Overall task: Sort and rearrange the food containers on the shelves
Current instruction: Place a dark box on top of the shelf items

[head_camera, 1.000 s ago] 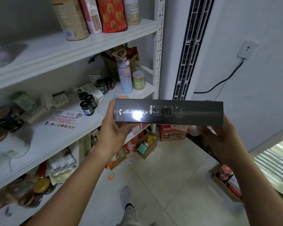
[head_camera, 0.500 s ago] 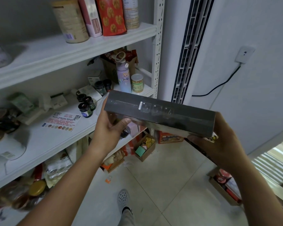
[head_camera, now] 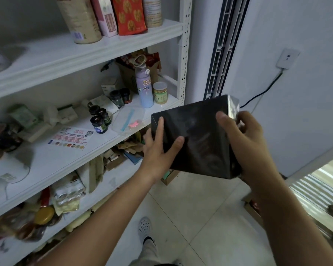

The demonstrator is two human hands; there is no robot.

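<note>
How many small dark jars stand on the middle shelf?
5. Back-left jar and back-right jar stand together left of the bottle. Nearer the shelf edge cluster a rear jar, a right jar and a front jar. Clutter further left may hide more.

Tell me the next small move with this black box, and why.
Probably swing the black box left onto the middle shelf. The right hand grips its far edge, the left hand lies flat against its face, and it hangs in the air just off the shelf's right end, where bare board shows beside the leaflet.
</note>
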